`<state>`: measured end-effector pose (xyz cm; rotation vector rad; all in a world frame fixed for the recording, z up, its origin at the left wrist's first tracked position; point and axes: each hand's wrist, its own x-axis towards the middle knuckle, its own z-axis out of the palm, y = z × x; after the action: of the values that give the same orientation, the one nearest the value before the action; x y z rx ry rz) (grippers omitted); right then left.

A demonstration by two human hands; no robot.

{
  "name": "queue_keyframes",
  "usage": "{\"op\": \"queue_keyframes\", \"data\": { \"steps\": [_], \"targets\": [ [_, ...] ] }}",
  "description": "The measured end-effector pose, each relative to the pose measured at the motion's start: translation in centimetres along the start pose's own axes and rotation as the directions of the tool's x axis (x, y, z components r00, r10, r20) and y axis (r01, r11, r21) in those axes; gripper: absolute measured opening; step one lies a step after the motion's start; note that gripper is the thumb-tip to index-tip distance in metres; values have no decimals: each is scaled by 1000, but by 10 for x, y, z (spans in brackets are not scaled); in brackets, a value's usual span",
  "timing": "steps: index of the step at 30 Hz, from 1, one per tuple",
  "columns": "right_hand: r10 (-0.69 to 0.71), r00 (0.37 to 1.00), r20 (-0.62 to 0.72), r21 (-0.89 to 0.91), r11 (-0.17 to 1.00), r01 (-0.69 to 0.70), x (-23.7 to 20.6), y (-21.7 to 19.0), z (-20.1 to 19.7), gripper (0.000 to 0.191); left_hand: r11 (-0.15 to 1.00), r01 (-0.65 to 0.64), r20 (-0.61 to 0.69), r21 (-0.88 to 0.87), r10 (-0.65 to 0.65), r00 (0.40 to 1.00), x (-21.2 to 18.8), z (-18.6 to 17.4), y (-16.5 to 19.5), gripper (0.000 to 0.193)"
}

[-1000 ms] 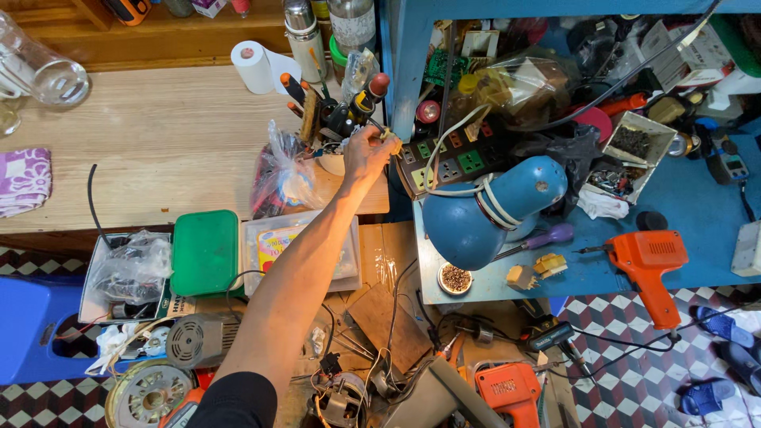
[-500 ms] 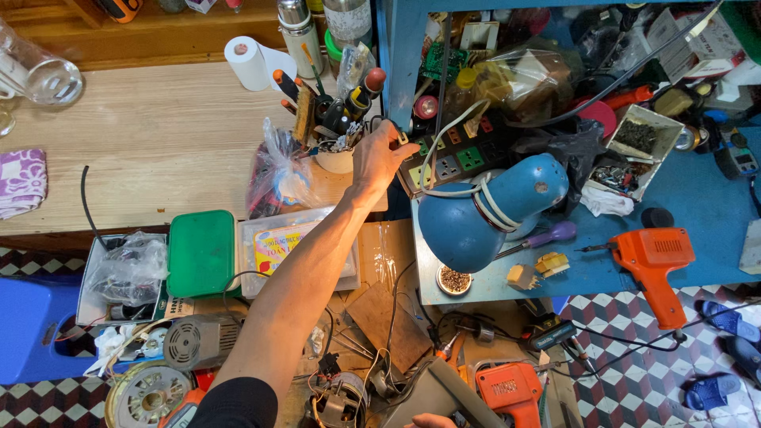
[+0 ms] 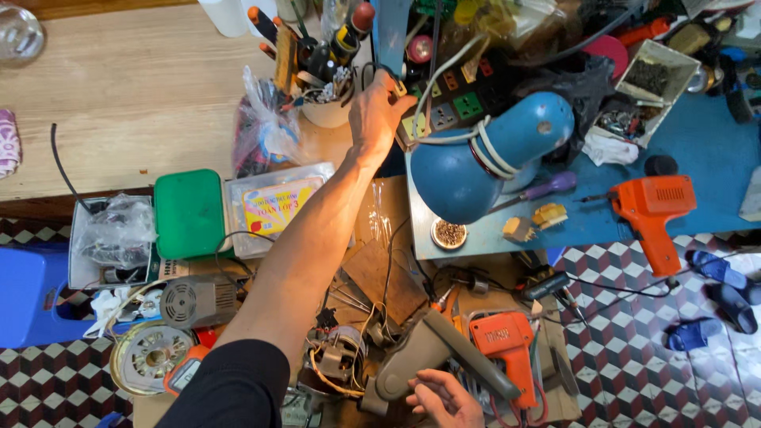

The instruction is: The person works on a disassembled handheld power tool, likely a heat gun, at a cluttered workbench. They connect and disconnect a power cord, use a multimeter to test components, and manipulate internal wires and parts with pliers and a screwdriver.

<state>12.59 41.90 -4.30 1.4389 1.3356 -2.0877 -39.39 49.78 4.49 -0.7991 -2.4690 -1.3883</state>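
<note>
My left arm stretches up across the clutter. My left hand rests between a white cup of screwdrivers and a black power strip. Its fingers are curled, with the tips against a small yellow piece at the strip's edge; whether they pinch it is unclear. My right hand lies palm up at the bottom edge with its fingers apart. It sits just under a grey-olive housing with a long arm and beside an orange power tool.
A blue desk lamp leans over the blue table, where another orange drill lies. A green box, a clear case, motor parts and tangled wires fill the space below the wooden bench.
My left hand has shifted right, from the cup of screwdrivers to the power strip. My right hand has come into view at the bottom. The view has tilted downward.
</note>
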Motion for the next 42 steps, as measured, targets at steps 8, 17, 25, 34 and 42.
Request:
{"op": "queue_keyframes", "data": {
  "steps": [8, 17, 25, 34, 42],
  "targets": [
    [-123, 985, -118, -19, 992, 121, -81, -36, -11, 36, 964, 38, 106, -262, -11, 994, 4, -9, -26, 66],
    [-28, 992, 123, -448, 890, 81, -69, -43, 14, 38, 836, 215, 145, -505, -164, 976, -234, -262, -8, 47],
    [-39, 959, 280, -609, 765, 209, -47, -19, 25, 42, 460, 876, 63, 142, -888, 456, -534, -273, 16, 69],
    [-29, 999, 19, -638, 769, 35, -82, 21, 7, 44, 516, 711, -23, 478, -802, 597, -546, -214, -27, 90],
    [-56, 998, 33, -410, 910, 65, -106, 59, 73, 43, 846, 396, 564, 358, -534, 630, -558, -264, 8, 78]
  ]
}}
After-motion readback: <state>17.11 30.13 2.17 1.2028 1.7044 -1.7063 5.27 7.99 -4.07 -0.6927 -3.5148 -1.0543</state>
